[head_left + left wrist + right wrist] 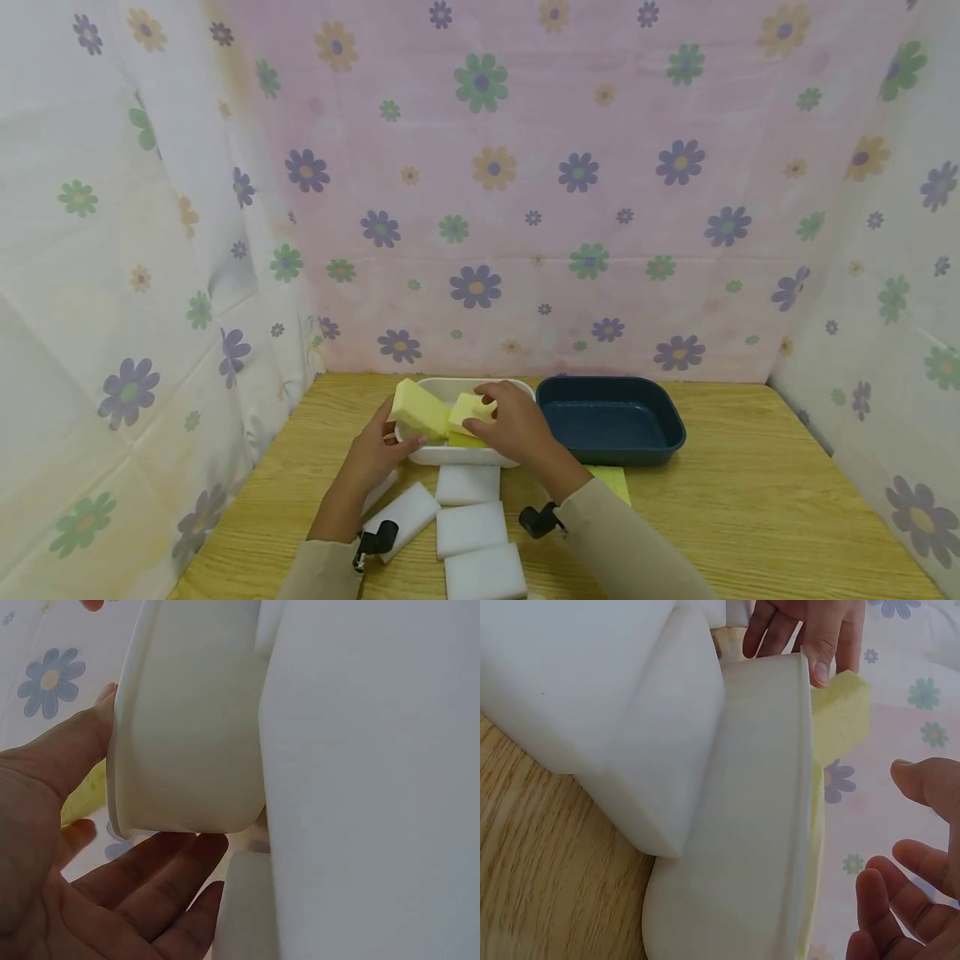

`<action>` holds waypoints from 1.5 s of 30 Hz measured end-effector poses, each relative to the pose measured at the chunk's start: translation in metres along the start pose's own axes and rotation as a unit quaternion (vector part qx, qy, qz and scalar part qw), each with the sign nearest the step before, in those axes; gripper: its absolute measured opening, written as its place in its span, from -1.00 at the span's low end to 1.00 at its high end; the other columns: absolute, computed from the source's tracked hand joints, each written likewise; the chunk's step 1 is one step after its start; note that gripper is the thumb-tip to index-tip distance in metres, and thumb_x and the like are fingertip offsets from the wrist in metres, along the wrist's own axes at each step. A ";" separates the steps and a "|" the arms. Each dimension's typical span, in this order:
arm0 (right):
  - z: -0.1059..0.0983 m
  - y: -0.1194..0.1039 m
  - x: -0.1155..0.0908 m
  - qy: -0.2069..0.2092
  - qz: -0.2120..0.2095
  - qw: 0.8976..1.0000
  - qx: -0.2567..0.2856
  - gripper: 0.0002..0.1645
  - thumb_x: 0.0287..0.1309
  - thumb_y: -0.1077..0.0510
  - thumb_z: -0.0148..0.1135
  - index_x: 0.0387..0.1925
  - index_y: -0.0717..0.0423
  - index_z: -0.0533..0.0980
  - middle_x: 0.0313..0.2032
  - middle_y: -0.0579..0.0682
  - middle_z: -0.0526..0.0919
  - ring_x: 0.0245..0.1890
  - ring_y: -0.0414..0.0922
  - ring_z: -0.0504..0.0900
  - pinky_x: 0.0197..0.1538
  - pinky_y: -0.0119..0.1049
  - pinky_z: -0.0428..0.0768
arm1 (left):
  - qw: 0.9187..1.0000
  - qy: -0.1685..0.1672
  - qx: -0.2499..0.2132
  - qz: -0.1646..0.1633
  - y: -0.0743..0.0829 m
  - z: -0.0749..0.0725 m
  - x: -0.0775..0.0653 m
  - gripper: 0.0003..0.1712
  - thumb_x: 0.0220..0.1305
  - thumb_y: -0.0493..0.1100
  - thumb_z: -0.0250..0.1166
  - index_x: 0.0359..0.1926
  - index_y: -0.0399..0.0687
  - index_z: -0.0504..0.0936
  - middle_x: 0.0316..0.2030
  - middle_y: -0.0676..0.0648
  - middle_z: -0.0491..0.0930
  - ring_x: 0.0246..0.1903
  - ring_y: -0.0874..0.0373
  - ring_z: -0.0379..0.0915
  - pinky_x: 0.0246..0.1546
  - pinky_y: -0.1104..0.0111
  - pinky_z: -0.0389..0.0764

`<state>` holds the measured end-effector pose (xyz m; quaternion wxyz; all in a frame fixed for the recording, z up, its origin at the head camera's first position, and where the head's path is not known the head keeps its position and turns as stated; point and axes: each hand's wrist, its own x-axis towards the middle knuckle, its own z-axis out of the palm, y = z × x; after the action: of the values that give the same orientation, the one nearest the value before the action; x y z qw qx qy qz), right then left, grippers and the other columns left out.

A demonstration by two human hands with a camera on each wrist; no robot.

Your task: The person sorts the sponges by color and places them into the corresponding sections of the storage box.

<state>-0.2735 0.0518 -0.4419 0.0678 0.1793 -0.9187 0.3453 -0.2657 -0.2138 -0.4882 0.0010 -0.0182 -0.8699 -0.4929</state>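
My left hand (372, 446) grips the near left corner of a white basin (442, 456), its thumb on the rim and its fingers round the outside wall. A yellow sponge (420, 408) leans tilted at that end, beside this hand; whether a finger touches it I cannot tell. More yellow sponges lie in the basin, among them a paler sponge (467, 414). Over it hovers my right hand (519, 423). The right wrist view shows the right hand's fingers (911, 881) spread, with nothing between them. The basin wall hides most of its contents in both wrist views.
A dark blue basin (611, 421) stands right against the white one. Several white sponge blocks (471, 529) lie in front, close below the wrists. A yellow sponge (613, 483) lies on the wooden table (750, 500) near the right forearm. Flowered cloth (525, 208) hangs behind and at both sides.
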 end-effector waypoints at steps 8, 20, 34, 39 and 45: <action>-0.007 0.003 -0.004 0.010 -0.009 1.000 0.012 -0.34 0.26 -0.19 0.43 0.30 -0.03 0.56 0.03 -0.04 0.66 -0.18 -0.14 0.64 -0.15 -0.20 0.67 | 0.999 0.006 0.023 0.024 -0.001 0.003 0.003 0.24 0.18 -0.02 0.58 0.66 0.40 -0.06 0.35 -0.38 0.47 0.27 -0.29 0.52 0.15 -0.02 0.66; -0.008 0.016 -0.003 -0.040 0.011 0.999 0.029 -0.40 0.26 -0.10 0.45 0.28 -0.06 0.57 0.08 -0.01 0.66 -0.08 -0.08 0.66 -0.04 -0.10 0.68 | 0.995 0.026 0.096 0.007 0.010 0.000 -0.002 0.10 0.22 0.17 0.52 0.62 0.02 0.13 0.37 -0.37 0.46 0.34 -0.32 0.44 0.21 -0.17 0.57; 0.001 0.027 -0.010 -0.057 -0.005 0.998 0.027 -0.49 0.28 0.02 0.40 0.23 0.03 0.60 0.07 -0.06 0.62 0.02 -0.09 0.63 0.05 -0.11 0.66 | 0.966 0.176 0.164 0.094 0.023 0.005 -0.004 -0.42 0.31 -0.02 0.47 0.30 -0.07 0.60 0.07 -0.17 0.74 0.11 -0.17 0.66 0.12 -0.11 0.60; -0.002 0.028 -0.012 -0.057 -0.002 0.997 0.052 -0.50 0.31 0.04 0.35 0.26 -0.01 0.58 0.07 -0.07 0.62 0.04 -0.06 0.65 0.03 -0.10 0.69 | 0.946 0.225 0.186 0.145 0.027 0.005 -0.006 -0.50 0.21 -0.08 0.55 0.17 -0.03 0.71 -0.03 -0.09 0.78 -0.04 -0.05 0.71 -0.09 0.00 0.69; -0.008 0.033 -0.020 -0.031 -0.023 0.997 0.073 -0.54 0.37 0.08 0.29 0.26 0.04 0.57 0.12 0.02 0.63 0.03 -0.02 0.66 0.01 -0.08 0.70 | 0.943 0.208 0.211 0.151 0.028 0.012 -0.010 -0.53 0.16 -0.08 0.59 0.11 0.04 0.74 -0.09 -0.03 0.78 -0.14 0.00 0.71 -0.27 0.05 0.68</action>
<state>-0.2676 0.0851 -0.4609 0.0337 0.2155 -0.8882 0.4043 -0.2545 -0.1892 -0.4706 0.2599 -0.0456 -0.9216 -0.2848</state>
